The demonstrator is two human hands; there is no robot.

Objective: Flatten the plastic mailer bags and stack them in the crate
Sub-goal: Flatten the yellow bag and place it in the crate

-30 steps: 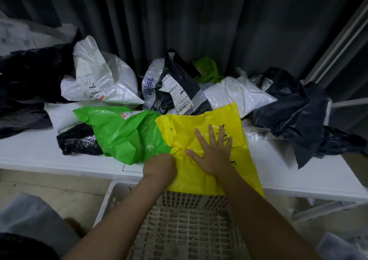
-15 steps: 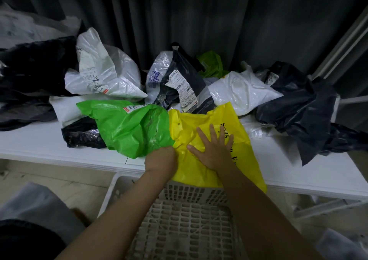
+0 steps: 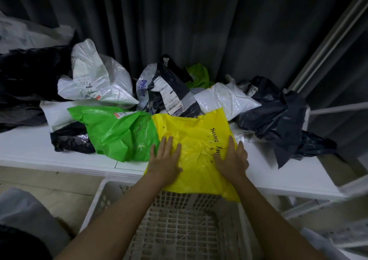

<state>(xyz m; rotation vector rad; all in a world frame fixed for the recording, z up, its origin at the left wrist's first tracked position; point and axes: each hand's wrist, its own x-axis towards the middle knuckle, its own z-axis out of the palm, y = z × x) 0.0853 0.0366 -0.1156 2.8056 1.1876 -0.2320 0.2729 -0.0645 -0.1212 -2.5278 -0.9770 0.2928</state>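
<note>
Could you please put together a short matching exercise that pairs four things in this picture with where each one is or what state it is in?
Things:
1. yellow mailer bag
2. green mailer bag
3. white crate
4. left hand

Places or states:
A. stands below the table's front edge, no bag lying flat inside it
B. lies crumpled to the left of the yellow bag
C. pressed flat, palm down, on the yellow bag's left part
D. spread on the table with its near edge hanging over the crate

Pairs: 1-D, 2-B, 3-A, 4-C

Crate (image 3: 95, 206) open below; bag pile (image 3: 169, 92) crowds table (image 3: 23, 150) behind.
</note>
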